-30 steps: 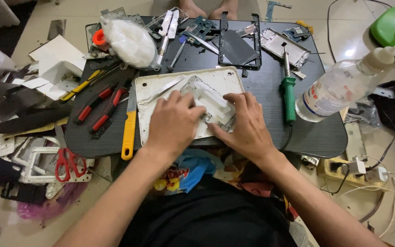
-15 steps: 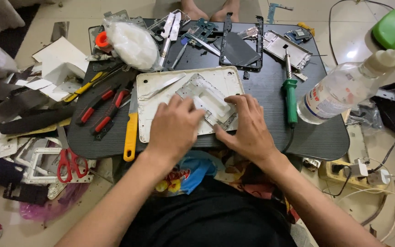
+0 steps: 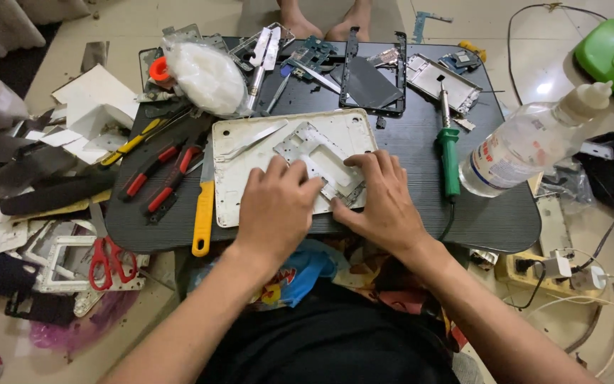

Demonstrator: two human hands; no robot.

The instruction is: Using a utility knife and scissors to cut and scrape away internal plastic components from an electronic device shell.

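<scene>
Perforated metal frame [image 3: 319, 158] lies flat under both hands on white tray [image 3: 232, 181].

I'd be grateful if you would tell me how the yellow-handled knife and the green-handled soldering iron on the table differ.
The yellow-handled knife lies just left of the white tray, beside the left hand; the green-handled soldering iron lies right of the right hand. The knife has a flat blade, the iron a thin round tip. A dark cord trails from the iron; the knife has none. Both lie lengthwise on the black table, untouched.
</scene>
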